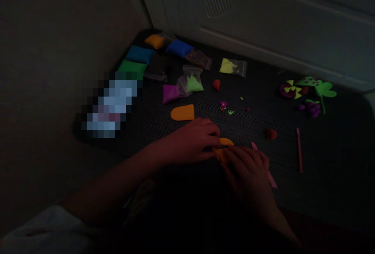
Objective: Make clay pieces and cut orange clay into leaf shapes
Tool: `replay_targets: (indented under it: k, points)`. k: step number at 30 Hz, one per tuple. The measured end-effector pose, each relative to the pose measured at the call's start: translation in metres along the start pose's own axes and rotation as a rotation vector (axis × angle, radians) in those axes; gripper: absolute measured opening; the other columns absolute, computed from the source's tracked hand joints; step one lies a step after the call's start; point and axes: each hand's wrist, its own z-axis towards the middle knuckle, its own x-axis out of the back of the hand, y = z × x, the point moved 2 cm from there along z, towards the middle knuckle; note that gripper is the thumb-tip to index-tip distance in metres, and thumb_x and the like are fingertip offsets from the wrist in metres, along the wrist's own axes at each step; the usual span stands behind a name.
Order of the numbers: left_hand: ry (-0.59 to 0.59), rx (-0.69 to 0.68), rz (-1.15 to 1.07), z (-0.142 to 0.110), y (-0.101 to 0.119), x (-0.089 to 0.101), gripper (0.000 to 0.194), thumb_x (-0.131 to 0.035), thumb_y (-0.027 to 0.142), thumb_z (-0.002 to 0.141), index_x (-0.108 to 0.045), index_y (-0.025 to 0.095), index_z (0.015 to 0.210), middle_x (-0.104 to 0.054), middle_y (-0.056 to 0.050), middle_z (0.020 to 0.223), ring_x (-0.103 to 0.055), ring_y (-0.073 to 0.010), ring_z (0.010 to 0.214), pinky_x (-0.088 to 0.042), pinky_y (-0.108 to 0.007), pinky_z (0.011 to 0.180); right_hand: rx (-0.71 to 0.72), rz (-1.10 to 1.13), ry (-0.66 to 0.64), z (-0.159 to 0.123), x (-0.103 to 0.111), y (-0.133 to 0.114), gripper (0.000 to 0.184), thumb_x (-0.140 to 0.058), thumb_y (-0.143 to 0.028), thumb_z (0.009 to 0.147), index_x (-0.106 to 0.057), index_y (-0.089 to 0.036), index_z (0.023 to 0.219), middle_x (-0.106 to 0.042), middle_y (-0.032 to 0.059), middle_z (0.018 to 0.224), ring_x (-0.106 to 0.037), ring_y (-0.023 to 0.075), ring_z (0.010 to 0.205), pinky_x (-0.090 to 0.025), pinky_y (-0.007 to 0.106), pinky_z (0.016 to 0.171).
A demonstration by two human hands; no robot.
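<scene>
In the head view, orange modelling clay (pixel 226 142) lies between my two hands, partly covered by the fingers. My left hand (pixel 193 140) comes from the left, its fingers curled and pinching the left edge of the clay. From the right, my right hand (pixel 249 168) presses closed fingers on the clay's right and near part. A pink clay knife (pixel 272 179) passes beneath my right hand, its two ends showing. Beyond my left hand lies a flat orange clay piece (pixel 183 113) with one rounded end. The picture is dark, so fingertip detail is faint.
Several clay bags, among them blue (pixel 179 48), green (pixel 131 68) and purple (pixel 170 93), lie at the back left. A small purple flower (pixel 223 104) sits mid-table. Purple clay grapes (pixel 313 109) and a pink stick tool (pixel 299 150) are on the right. A white panel (pixel 252 19) borders the back.
</scene>
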Motion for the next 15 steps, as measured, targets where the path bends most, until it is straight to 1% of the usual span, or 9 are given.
replay_targets:
  k: [2, 6, 8, 11, 13, 15]
  points:
    - [-0.006, 0.014, 0.001, -0.001, -0.001, 0.0, 0.017, -0.055, 0.027, 0.083, -0.064, 0.021, 0.096, -0.06, -0.006, 0.103, -0.049, -0.0199, 0.099, -0.038, -0.035, 0.086, -0.001, -0.003, 0.005, 0.0, 0.0, 0.0, 0.023, -0.055, -0.026, 0.086, -0.061, -0.02, 0.107, -0.066, 0.0066, 0.113, -0.055, 0.0237, 0.102, -0.031, 0.044, 0.091]
    - [0.022, 0.043, -0.03, -0.002, -0.004, 0.001, 0.013, -0.052, 0.023, 0.085, -0.063, 0.018, 0.09, -0.061, -0.005, 0.098, -0.05, -0.0191, 0.098, -0.039, -0.034, 0.087, 0.002, 0.008, 0.027, -0.001, 0.0, 0.0, 0.023, -0.055, -0.026, 0.086, -0.061, -0.019, 0.107, -0.066, 0.0063, 0.112, -0.055, 0.0242, 0.102, -0.032, 0.045, 0.091]
    - [0.025, 0.062, -0.056, -0.003, -0.006, 0.004, 0.013, -0.051, 0.022, 0.085, -0.062, 0.017, 0.088, -0.062, -0.005, 0.093, -0.051, -0.0178, 0.094, -0.04, -0.032, 0.085, 0.002, 0.016, 0.039, -0.001, 0.0, 0.001, 0.023, -0.055, -0.026, 0.086, -0.061, -0.019, 0.107, -0.066, 0.0062, 0.112, -0.055, 0.0239, 0.102, -0.033, 0.045, 0.091]
    - [0.025, 0.138, -0.097, -0.007, -0.01, 0.01, 0.01, -0.053, 0.021, 0.084, -0.062, 0.017, 0.085, -0.062, -0.003, 0.085, -0.054, -0.0154, 0.087, -0.042, -0.028, 0.079, -0.001, 0.034, 0.044, -0.002, -0.001, 0.001, 0.024, -0.056, -0.025, 0.085, -0.06, -0.019, 0.108, -0.066, 0.0065, 0.111, -0.055, 0.0231, 0.101, -0.033, 0.045, 0.092]
    - [0.071, 0.199, -0.119, -0.012, -0.013, 0.017, 0.008, -0.055, 0.023, 0.083, -0.062, 0.018, 0.083, -0.063, -0.001, 0.083, -0.056, -0.0138, 0.083, -0.043, -0.026, 0.075, -0.004, 0.039, 0.045, -0.002, -0.001, 0.001, 0.025, -0.056, -0.026, 0.085, -0.06, -0.018, 0.108, -0.066, 0.007, 0.111, -0.055, 0.0234, 0.102, -0.033, 0.046, 0.092]
    - [0.156, 0.268, -0.132, -0.018, -0.014, 0.025, 0.009, -0.058, 0.026, 0.082, -0.062, 0.019, 0.085, -0.064, 0.001, 0.084, -0.058, -0.0127, 0.08, -0.043, -0.025, 0.073, -0.005, 0.036, 0.05, -0.002, -0.001, 0.001, 0.024, -0.056, -0.026, 0.085, -0.06, -0.018, 0.108, -0.066, 0.0073, 0.111, -0.055, 0.0238, 0.102, -0.034, 0.046, 0.092]
